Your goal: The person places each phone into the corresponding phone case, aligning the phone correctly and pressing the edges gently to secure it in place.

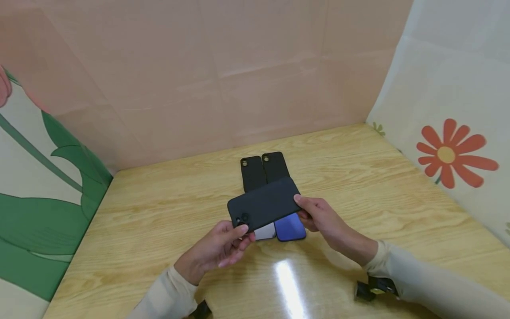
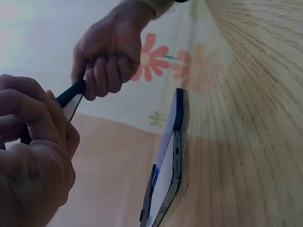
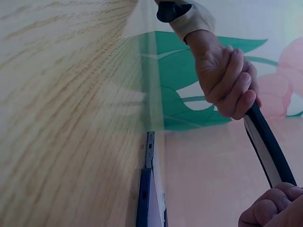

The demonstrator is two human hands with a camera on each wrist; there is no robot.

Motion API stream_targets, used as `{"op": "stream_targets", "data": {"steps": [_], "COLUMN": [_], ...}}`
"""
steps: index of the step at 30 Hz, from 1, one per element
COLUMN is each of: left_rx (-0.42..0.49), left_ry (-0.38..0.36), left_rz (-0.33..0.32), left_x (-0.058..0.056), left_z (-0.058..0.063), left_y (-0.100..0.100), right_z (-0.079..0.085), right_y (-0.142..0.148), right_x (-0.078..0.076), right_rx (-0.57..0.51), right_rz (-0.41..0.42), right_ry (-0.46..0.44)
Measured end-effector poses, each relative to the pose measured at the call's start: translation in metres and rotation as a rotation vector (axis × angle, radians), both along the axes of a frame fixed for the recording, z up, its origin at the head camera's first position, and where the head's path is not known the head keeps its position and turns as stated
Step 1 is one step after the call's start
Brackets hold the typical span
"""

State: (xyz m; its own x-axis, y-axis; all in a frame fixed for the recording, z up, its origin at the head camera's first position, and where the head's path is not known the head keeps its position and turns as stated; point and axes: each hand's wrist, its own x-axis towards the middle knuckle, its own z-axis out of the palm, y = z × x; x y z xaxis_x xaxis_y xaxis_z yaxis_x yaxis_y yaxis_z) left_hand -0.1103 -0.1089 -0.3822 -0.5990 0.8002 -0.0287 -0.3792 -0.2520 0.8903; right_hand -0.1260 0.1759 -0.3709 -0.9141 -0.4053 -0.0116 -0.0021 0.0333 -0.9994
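Note:
Both hands hold up a dark phone (image 1: 264, 204), its matte back with round camera lenses facing the head camera. At its left end, by the lenses, my left hand (image 1: 219, 248) pinches it between thumb and fingers. My right hand (image 1: 324, 219) grips the opposite lower corner, thumb on the back. Both wrist views show the phone raised above the table; its underside looks pale in the right wrist view. Beneath it lie a blue phone (image 1: 291, 228) and a pale grey phone (image 1: 264, 231), partly hidden. Behind these, two black phone cases (image 1: 253, 173) with camera cut-outs lie side by side.
The wood-grain table (image 1: 159, 199) carries the phones and cases near its middle. A pinkish wall sheet (image 1: 223, 79) stands behind it. Flower-printed sheets (image 1: 446, 155) flank the table on both sides. A dark wrist camera (image 1: 376, 288) sits under the right cuff.

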Motion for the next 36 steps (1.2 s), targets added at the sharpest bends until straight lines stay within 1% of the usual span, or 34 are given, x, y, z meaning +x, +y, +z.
{"op": "stream_targets", "data": {"steps": [5,9,13,16,18,20,23,26,29,34,36], "left_rx": [0.014,0.011,-0.007,-0.016,-0.011,-0.004,0.000,0.000,0.019,0.072,0.061], "left_ry": [0.022,0.044,0.151,0.224,0.255,0.268,0.275,0.264,0.238,0.193,0.187], "left_rz": [0.007,0.022,0.045,0.055,0.053,0.041,0.024,0.016,0.017,0.014,0.035], "left_x": [0.0021,0.0013,0.0003,0.0001,0.0002,0.0005,0.0007,0.0005,0.0001,-0.0005,-0.0005], "left_z": [0.0018,0.0012,-0.0013,-0.0025,-0.0026,-0.0021,-0.0014,-0.0011,-0.0005,0.0006,0.0010], "left_y": [0.0006,0.0009,-0.0007,-0.0027,-0.0039,-0.0044,-0.0046,-0.0044,-0.0040,-0.0031,-0.0018], "right_z": [0.0018,0.0024,0.0010,0.0003,0.0006,0.0011,0.0022,0.0019,-0.0002,-0.0037,-0.0046], "right_y": [-0.0004,-0.0010,-0.0005,0.0003,0.0007,0.0013,0.0013,0.0006,0.0002,-0.0011,-0.0016], "right_x": [0.0013,0.0018,0.0021,0.0016,0.0010,0.0001,-0.0003,0.0001,0.0016,0.0041,0.0048], "right_rx": [-0.004,-0.024,-0.066,-0.089,-0.102,-0.106,-0.105,-0.091,-0.076,-0.073,-0.085], "right_rz": [0.004,0.004,0.023,0.053,0.075,0.104,0.148,0.172,0.171,0.185,0.185], "right_ry": [-0.027,-0.035,-0.066,-0.088,-0.091,-0.095,-0.107,-0.121,-0.137,-0.134,-0.122]}}
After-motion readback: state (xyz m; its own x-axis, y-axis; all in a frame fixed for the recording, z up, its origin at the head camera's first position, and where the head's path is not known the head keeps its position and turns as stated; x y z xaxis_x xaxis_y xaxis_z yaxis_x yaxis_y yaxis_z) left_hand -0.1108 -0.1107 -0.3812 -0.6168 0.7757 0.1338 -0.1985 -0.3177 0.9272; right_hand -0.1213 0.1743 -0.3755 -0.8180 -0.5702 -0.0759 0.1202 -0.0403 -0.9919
